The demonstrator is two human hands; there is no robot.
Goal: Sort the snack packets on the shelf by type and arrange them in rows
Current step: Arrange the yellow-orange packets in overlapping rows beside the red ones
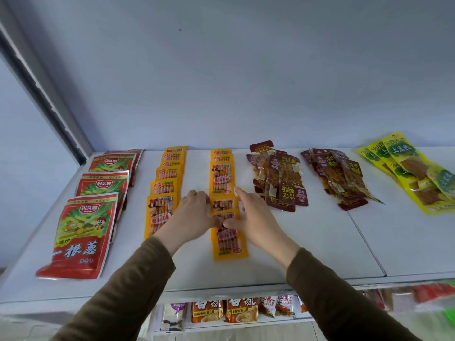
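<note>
Both hands were over the second orange row on the white shelf (307, 242); the left hand (194, 212) lay at the row's left edge, fingers curled down against the side of an orange packet (222, 205), thumb tip on the packet just below it; the right hand (256, 217) sat at the row's right edge, fingers fairly straight and together, index reaching forward along the packet edge, thumb on the same lower packet; the two thumbs nearly met; firm grip or light press, could not tell. The second orange row (222, 183) ran front to back, packets overlapping, nearest one (230, 244) slightly skewed; the first orange row (167, 180) lay just to its left, neatly shingled; red bags (83, 232) with green onion art formed a row at far left, overlapping; two loose piles of brown packets (280, 178) and (337, 178) sat right of the hands, apart from each other, not in tidy rows; yellow-green packets (413, 173) lay fanned at far right. Brown sleeves (128, 291) covered both forearms; a lower shelf (234, 323) held more snack packs below the front edge, blurred at right.
</note>
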